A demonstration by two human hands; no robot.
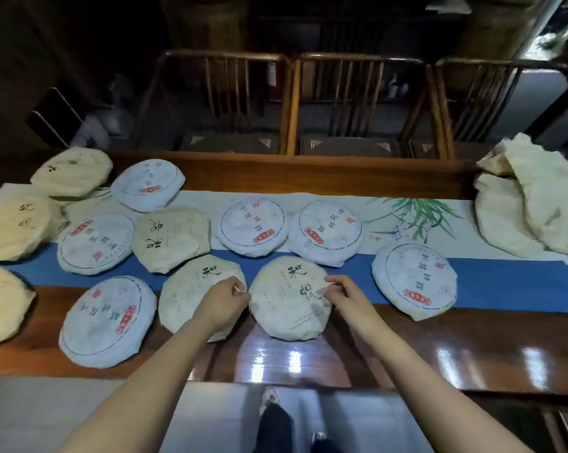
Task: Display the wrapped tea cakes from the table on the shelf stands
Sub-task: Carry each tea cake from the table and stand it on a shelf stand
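Several round wrapped tea cakes lie on the wooden table (439, 348), some in beige paper with black characters, some in pale blue paper with red seals. A beige tea cake (287, 308) sits at the table's middle front, flat on the wood and the blue runner. My left hand (225, 300) curls its fingers at this cake's left edge, its wrist lying over a neighbouring beige cake (184, 295). My right hand (341, 294) pinches the cake's right edge, thumb on top. No shelf stand is in view.
A blue and white table runner (505, 286) with a painted plant crosses the table. Crumpled beige wrappers (531, 207) are heaped at the right end. Three wooden chairs (358, 103) stand behind the table. My feet show below the near edge.
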